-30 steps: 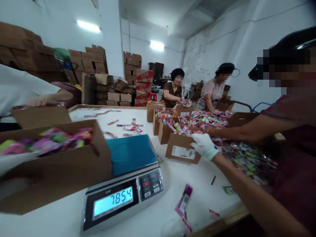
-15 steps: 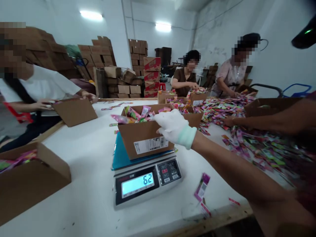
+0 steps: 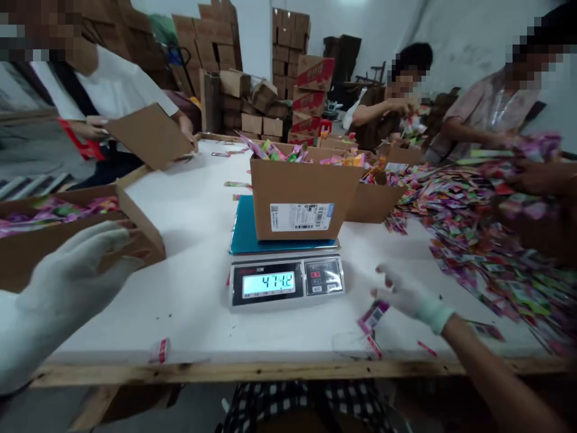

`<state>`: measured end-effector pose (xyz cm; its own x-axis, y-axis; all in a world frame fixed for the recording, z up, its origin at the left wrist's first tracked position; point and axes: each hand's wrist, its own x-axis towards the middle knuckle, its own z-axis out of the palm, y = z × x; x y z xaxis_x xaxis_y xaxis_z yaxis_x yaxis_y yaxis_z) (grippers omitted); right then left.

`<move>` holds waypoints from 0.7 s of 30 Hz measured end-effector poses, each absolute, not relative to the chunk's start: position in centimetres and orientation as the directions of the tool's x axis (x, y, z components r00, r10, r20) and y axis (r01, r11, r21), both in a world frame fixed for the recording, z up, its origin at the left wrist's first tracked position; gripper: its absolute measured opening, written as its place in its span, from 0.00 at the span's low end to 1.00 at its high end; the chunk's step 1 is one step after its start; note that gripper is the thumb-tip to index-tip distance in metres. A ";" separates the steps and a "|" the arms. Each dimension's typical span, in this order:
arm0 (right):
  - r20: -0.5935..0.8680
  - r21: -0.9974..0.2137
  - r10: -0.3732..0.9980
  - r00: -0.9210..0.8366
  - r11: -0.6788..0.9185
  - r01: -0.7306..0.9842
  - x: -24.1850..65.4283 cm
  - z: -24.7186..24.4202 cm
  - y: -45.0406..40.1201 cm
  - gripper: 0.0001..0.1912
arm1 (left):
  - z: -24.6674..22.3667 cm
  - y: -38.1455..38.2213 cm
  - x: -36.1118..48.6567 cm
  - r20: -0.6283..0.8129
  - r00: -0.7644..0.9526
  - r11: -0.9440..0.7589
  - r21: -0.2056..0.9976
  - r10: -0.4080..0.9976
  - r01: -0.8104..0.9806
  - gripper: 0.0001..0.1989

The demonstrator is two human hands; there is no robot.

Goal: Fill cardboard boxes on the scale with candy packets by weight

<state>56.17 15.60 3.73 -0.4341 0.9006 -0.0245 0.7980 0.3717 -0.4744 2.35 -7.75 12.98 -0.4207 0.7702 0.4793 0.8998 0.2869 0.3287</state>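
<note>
My left hand, in a white glove, is raised at the left in front of a carton of packets, its fingers apart and nothing in them. Low over the table, my right hand has its fingers spread just above a purple packet; the glove leaves the fingertips bare, and motion blurs them a little. Between my hands, a brown cardboard box filled with colourful packets sits on the blue plate of a digital scale. The display appears to read 474.2.
A large heap of packets spreads over the right of the white table. Another carton stands behind the scale. Across the table, a person on the left handles a cardboard box; others on the right handle packets. A wooden edge runs along the front.
My right hand has let go of the box on the scale and moved down and right. My left hand has come into view. The display changed from 6.2, and the view has tilted down.
</note>
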 end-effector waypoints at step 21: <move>0.033 -0.541 0.904 -0.425 0.374 0.753 56.1 -4.9 12.3 0.15 | 32.9 13.5 16.5 0.135 0.004 -0.036 0.239 0.991 0.970 0.19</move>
<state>56.07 12.30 -4.87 -0.4255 0.9044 0.0330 0.7533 0.3741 -0.5408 16.47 13.50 32.94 0.0037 0.9909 0.1345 0.9704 -0.0360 0.2386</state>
